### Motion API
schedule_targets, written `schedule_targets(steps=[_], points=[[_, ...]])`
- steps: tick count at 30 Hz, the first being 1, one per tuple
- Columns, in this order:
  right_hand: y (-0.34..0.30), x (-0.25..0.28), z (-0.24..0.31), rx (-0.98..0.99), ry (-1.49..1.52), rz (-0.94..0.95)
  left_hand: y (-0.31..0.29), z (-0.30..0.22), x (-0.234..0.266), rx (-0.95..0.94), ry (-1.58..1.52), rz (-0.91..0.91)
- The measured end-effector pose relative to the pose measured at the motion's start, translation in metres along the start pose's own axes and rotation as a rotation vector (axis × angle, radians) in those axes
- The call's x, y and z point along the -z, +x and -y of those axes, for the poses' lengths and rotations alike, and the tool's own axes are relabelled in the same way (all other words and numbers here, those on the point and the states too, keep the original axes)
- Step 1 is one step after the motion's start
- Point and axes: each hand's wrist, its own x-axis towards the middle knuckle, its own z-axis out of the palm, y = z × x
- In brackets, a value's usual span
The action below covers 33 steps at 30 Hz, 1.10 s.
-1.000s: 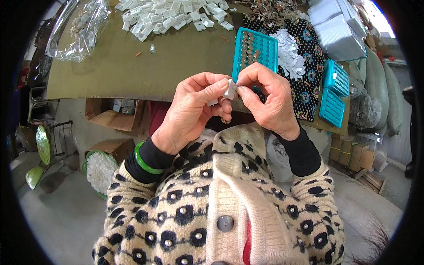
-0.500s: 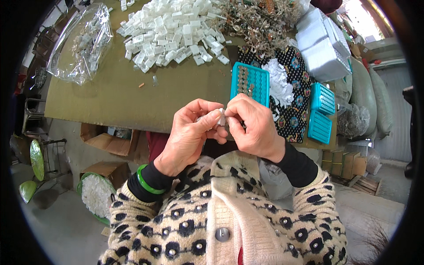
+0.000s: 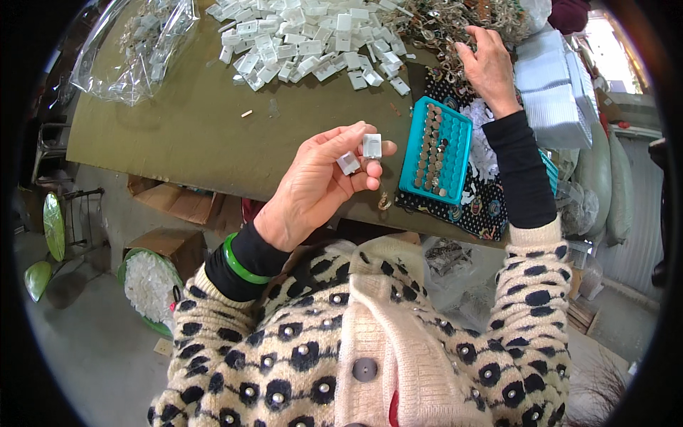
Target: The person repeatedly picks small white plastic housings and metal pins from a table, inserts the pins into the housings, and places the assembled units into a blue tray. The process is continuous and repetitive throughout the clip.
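My left hand (image 3: 302,186) is closed on small white plastic blocks in front of my chest. One block (image 3: 372,146) is pinched at the fingertips, its hollow face up. A second block (image 3: 348,163) rests against the fingers. Just beyond the tray, my right hand (image 3: 491,71) reaches out over the near edge of a tangled pile of metal pieces (image 3: 441,28), thumb and forefinger apart with nothing visible between them. Between the hands lies a teal tray (image 3: 405,174), partly filled with rows of small round metal pieces (image 3: 430,146). A small gold-coloured piece (image 3: 385,202) lies near the table edge.
A heap of white plastic blocks (image 3: 306,43) covers the table's far middle, beside a clear plastic bag (image 3: 121,64). White scraps (image 3: 485,160) lie on a dark patterned cloth (image 3: 491,217). White stacked trays (image 3: 555,92) stand far right. A basin of white pieces (image 3: 149,288) sits lower left.
My right hand has left my left hand and moved far right to the metal pile. The left hand has turned, showing two white blocks. The teal tray is now uncovered.
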Motion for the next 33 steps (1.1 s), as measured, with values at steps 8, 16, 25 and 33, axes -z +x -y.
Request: schedule_targets(steps=[8, 16, 25, 33], points=[[0.003, 0.008, -0.015, -0.170, 0.211, 0.043, -0.004, 0.002, -0.008, 0.002, 0.190, -0.083], [0.008, 0.039, -0.005, -0.605, 0.459, 0.197, -0.005, 0.004, -0.011, -0.026, 0.198, -0.069], [-0.017, 0.059, 0.035, -0.716, 1.812, 0.058, -0.006, -0.002, -0.017, -0.068, 0.301, -0.078], [-0.058, 0.080, 0.121, -0.683, 2.073, 0.194, 0.003, -0.017, -0.031, -0.133, 0.272, -0.030]])
